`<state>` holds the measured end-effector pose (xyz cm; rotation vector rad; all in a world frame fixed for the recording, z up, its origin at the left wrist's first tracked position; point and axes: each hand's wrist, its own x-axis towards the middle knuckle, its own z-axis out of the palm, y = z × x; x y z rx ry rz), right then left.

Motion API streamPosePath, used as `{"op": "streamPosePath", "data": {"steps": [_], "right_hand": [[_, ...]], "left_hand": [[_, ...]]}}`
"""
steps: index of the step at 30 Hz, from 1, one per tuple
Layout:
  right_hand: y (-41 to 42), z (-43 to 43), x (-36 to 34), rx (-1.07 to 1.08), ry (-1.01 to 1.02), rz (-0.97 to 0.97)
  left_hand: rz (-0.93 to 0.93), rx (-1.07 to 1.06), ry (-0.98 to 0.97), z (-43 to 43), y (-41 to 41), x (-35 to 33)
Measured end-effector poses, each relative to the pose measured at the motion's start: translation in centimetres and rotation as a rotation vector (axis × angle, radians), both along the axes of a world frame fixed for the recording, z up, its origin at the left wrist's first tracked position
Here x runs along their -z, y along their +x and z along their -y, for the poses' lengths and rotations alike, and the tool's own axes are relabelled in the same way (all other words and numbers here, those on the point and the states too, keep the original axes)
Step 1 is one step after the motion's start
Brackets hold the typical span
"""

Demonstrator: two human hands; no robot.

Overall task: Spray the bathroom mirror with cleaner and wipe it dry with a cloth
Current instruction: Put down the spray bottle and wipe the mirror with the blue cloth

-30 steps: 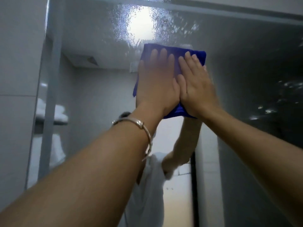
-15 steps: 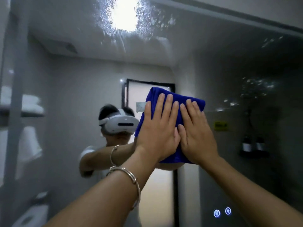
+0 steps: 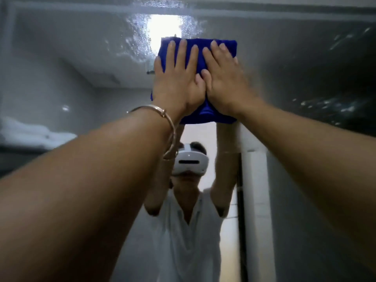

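A folded blue cloth (image 3: 205, 113) lies flat against the bathroom mirror (image 3: 81, 82), high up near its top edge. My left hand (image 3: 177, 82), with a metal bangle on the wrist, and my right hand (image 3: 223, 82) press side by side on the cloth, fingers spread and pointing up. Spray droplets (image 3: 134, 43) cover the glass just left of and above the cloth, around a bright reflected ceiling light (image 3: 162, 30). More droplets (image 3: 329, 104) speckle the dark right part of the mirror. No spray bottle is in view.
The mirror's top frame (image 3: 264, 9) runs just above the cloth. The glass reflects a person in a white shirt with a white headset, a doorway (image 3: 240, 200) and folded white towels (image 3: 30, 133) on a shelf at the left.
Both hands slid the cloth down the mirror to mid-height half a second ago, then pushed it back up to the top by the reflected light.
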<state>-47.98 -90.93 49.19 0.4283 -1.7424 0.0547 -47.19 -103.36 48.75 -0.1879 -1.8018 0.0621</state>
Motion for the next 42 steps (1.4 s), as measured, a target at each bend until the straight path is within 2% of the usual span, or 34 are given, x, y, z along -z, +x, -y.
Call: {"op": "streamPosePath", "data": {"steps": [6, 10, 16, 22, 25, 30, 36, 42], "right_hand": [[0.2, 0.5, 3.1, -0.023, -0.051, -0.016], [0.5, 0.6, 8.3, -0.006, -0.105, 0.000], [0.5, 0.6, 13.8, 0.002, -0.129, 0.029], [-0.2, 0.0, 19.1, -0.026, -0.221, -0.024], [-0.6, -1.0, 20.1, -0.028, -0.205, -0.064], [-1.2, -2.7, 18.2, -0.036, -0.080, -0.130], [-1.1, -7.8, 9.6, 0.015, 0.012, -0.098], [-1.2, -12.7, 1.7, 0.094, -0.033, -0.107]], "left_hand": [[-0.019, 0.042, -0.009, 0.3, 0.1, 2.6], [0.021, 0.059, -0.049, 0.3, 0.2, 7.4], [-0.022, 0.043, -0.073, 0.1, -0.1, 12.7], [-0.046, 0.123, -0.105, -0.9, -0.5, 17.2], [-0.027, 0.111, -0.155, -1.1, -0.7, 17.6], [-0.034, 0.073, -0.247, -1.6, -1.2, 15.9], [-0.036, 0.021, -0.109, -6.8, -0.9, 8.8], [-0.009, -0.032, -0.085, -12.7, -0.7, 0.8]]}}
